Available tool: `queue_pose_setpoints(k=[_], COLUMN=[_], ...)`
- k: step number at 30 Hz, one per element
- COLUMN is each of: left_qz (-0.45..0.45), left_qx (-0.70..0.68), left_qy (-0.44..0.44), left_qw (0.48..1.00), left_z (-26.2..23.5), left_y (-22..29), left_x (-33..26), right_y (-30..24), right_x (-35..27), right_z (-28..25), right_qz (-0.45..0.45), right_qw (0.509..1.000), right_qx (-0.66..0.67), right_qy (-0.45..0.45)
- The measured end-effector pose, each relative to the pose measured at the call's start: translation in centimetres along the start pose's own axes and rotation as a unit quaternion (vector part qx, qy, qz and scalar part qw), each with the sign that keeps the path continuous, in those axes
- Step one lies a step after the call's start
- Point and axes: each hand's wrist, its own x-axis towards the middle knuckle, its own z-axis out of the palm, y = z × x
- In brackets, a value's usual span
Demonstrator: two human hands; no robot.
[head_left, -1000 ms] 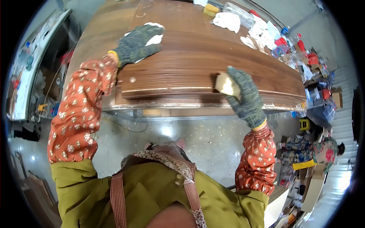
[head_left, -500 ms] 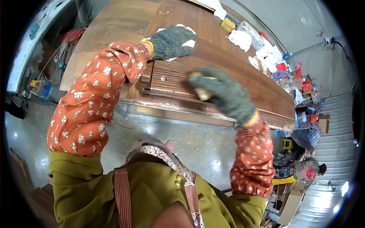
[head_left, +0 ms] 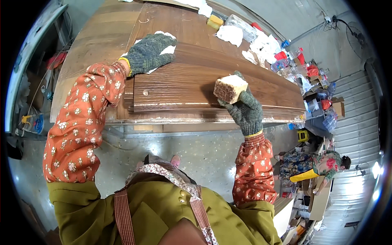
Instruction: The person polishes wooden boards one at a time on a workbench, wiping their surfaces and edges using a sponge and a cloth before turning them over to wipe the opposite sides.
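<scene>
A long dark brown wooden panel (head_left: 183,83) with a grained, moulded face lies on a wooden workbench (head_left: 94,41). My right hand (head_left: 245,110), in a grey knitted glove, grips a tan sponge block (head_left: 230,87) lifted a little off the panel's front, near its middle. My left hand (head_left: 149,53), also gloved, rests flat on a white cloth (head_left: 167,50) lying on the panel's upper left part, fingers spread. Both sleeves are orange with white flowers.
White rags (head_left: 230,34), a yellow sponge (head_left: 215,21) and several small containers (head_left: 286,61) crowd the bench's far right. Another person (head_left: 314,165) in patterned clothes crouches at the right among boxes. Grey concrete floor (head_left: 183,147) lies below the bench edge.
My right hand slid left along the panel's front, then moved back right and turned the sponge block up off the wood. My left hand has stayed on the white cloth.
</scene>
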Motion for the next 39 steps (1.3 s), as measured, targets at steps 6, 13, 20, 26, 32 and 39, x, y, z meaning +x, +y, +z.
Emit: queue_pose_setpoints(k=[6, 13, 20, 26, 32, 39], left_qz=[-0.014, 0.009, -0.018, 0.036, 0.056, 0.071], left_qx=[0.024, 0.008, 0.003, 0.028, 0.049, 0.046], left_qy=[0.006, -0.012, -0.034, -0.002, 0.027, -0.004], left_qw=[1.0, 1.0, 0.999, 0.999, 0.997, 0.996], left_z=[-1.2, 0.1, -0.9, -0.8, -1.9, -0.7], left_y=[-0.6, 0.3, 0.7, 0.6, -0.1, 2.1], left_x=[-1.2, 0.7, 0.5, 0.4, -1.6, 0.3], right_y=[-0.2, 0.0, 6.1, 8.0, -1.2, -15.1], right_x=[1.6, 1.0, 3.8, 4.8, -0.1, -9.3], right_z=[-0.2, 0.8, 9.4, 12.8, 1.7, -20.6], right_qz=[-0.035, -0.237, -0.269, -0.304, -0.222, -0.112], right_qw=[0.991, 0.784, 0.641, 0.597, 0.553, 0.441], right_qx=[-0.128, -0.573, -0.675, -0.671, -0.799, -0.764], right_qy=[-0.025, -0.033, -0.247, -0.316, -0.083, 0.457])
